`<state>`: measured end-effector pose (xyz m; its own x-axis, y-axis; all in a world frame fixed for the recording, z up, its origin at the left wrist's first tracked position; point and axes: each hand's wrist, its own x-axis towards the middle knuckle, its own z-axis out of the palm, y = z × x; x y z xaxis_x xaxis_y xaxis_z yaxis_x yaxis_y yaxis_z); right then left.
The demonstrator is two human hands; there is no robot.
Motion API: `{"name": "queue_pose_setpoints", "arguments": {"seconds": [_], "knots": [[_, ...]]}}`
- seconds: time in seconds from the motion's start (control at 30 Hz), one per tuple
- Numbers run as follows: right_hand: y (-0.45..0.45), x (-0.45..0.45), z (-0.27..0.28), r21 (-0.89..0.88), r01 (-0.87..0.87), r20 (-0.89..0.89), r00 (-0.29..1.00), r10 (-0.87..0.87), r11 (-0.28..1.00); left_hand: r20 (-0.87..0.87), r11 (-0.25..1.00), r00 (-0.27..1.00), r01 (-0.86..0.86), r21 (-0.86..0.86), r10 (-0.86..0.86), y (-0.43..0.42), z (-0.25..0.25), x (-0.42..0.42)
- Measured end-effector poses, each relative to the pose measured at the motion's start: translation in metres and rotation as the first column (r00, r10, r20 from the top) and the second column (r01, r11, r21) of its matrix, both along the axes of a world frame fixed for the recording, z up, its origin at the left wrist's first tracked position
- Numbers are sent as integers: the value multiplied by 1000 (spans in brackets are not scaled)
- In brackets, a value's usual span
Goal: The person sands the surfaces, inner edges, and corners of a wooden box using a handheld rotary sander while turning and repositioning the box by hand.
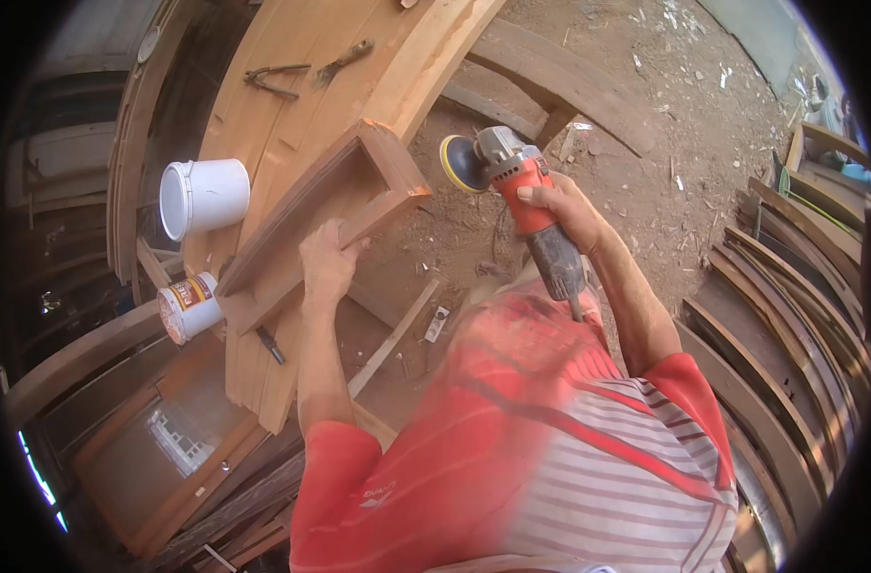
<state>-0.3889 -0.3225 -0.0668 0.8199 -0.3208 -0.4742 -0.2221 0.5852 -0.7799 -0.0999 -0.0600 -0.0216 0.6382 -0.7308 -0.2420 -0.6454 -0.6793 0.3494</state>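
Note:
My right hand point(571, 208) is wrapped round the red and black body of an angle grinder point(526, 196). The grinder's round yellow-edged disc point(465, 163) faces left, apart from the wood. My left hand point(328, 260) grips the near edge of an open wooden box frame point(390, 164), fingers curled over its side. This frame lies tilted on a plank workbench point(263, 143), its right end out past the bench edge. The grinder is to the right of the frame's end.
Pliers point(275, 81) and a scraper point(345, 59) lie on the bench. A white bucket point(206, 196) and a smaller labelled tub point(189, 307) stand at its left. A power strip point(437, 325) is on the dirt floor. Curved timber point(769, 315) is stacked at right.

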Motion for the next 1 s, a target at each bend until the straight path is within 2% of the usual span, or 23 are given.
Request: {"name": "queue_pose_setpoints", "arguments": {"seconds": [0.03, 0.1, 0.17, 0.23, 0.3, 0.37, 0.47, 0.57, 0.67, 0.93, 1.0], "knots": [[10, -5, -8, -20, 3, -7, 1000, -3, 1000, 1, 1000, 1000, 0, -3, 0, -1, 3, -1], [30, -18, -20, 126, 18, -17, 1000, -16, 992, -7, 1000, 1000, -1, -6, 1, 3, 0, -2], [50, -24, -26, 121, 50, -15, 999, -48, 991, -43, 991, 997, -75, -107, 71, 12, 1, -3], [63, -24, -45, 204, 114, 51, 991, -127, 972, -45, 996, 997, -73, -60, 70, 23, 3, -2], [67, -27, -48, 229, 86, 67, 992, -104, 970, 163, 1000, 987, -15, -11, 16, 39, -6, 0], [64, -25, -45, 251, 41, 94, 993, -66, 967, 183, 999, 982, -25, -47, 33, 46, -19, 4], [61, -17, -43, 287, 55, 140, 985, -98, 956, 203, 997, 977, -59, -57, 69, 47, -19, 2], [61, -17, -51, 310, 77, 105, 988, -115, 948, 174, 995, 980, -87, -53, 95, 40, -18, -2], [54, -7, -59, 403, -43, 205, 978, -45, 914, 172, 989, 976, -118, -94, 133, 38, -18, -8], [44, 12, -62, 427, -144, 253, 967, 35, 892, 129, 978, 972, -183, -98, 195, 32, -9, -20], [42, 10, -69, 433, -149, 254, 966, 38, 889, 116, 972, 973, -182, -149, 200, 32, -12, -17]]}}
